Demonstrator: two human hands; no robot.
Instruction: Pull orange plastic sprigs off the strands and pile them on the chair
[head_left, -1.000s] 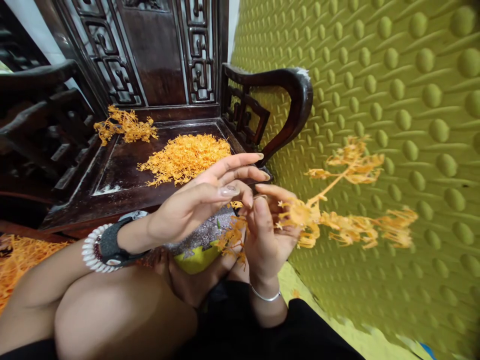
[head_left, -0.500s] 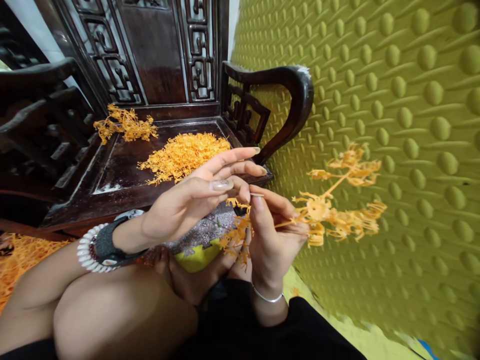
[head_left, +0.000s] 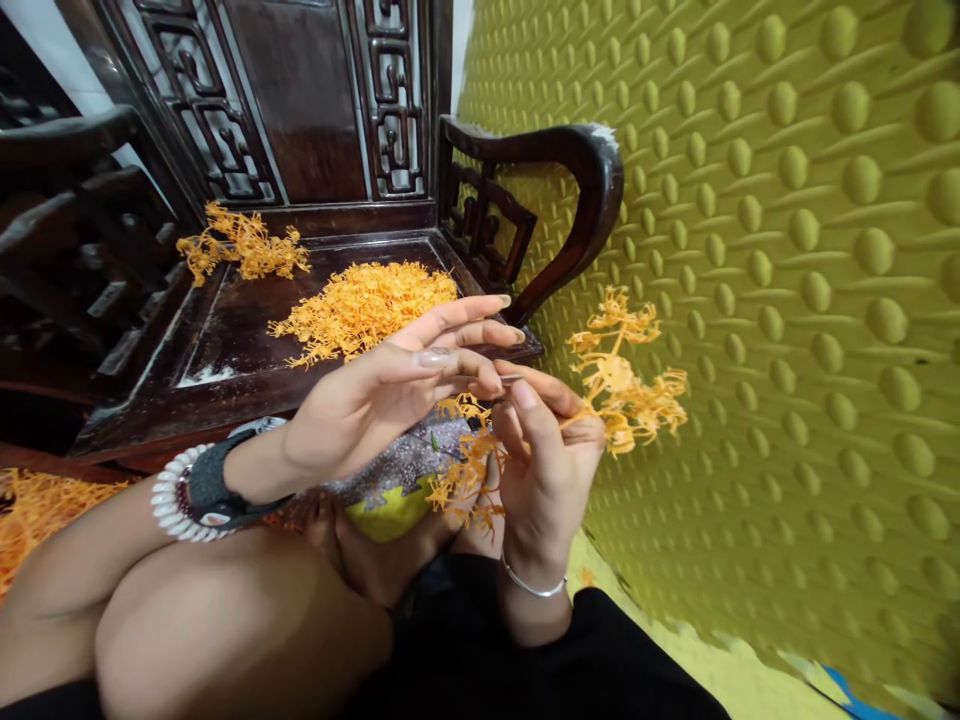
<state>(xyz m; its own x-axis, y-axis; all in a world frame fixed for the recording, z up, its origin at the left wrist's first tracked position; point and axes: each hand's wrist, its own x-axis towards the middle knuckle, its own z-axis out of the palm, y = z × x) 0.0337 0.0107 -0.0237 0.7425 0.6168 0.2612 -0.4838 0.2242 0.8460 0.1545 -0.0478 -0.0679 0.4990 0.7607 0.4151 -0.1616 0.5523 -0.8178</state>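
My right hand (head_left: 551, 465) grips an orange plastic sprue (head_left: 622, 385) of small branched pieces, which sticks out to the right in front of the green wall. My left hand (head_left: 397, 395) pinches at the sprue's near end with thumb and forefinger, the other fingers spread. A tuft of orange pieces (head_left: 465, 470) hangs between both hands above my lap. On the dark wooden chair seat (head_left: 232, 335) lie a large heap of loose orange pieces (head_left: 364, 305) and a smaller tangle (head_left: 240, 245) at the back left.
A green wall (head_left: 787, 250) with raised dots stands close on the right. The chair's curved armrest (head_left: 555, 190) is just behind my hands. More orange pieces (head_left: 37, 505) lie at the far left. My bare knee (head_left: 225, 620) and a patterned cloth (head_left: 405, 470) are below.
The sprue has swung in toward my hands and upward, its far end now closer to the armrest. My left fingers have closed onto its near end.
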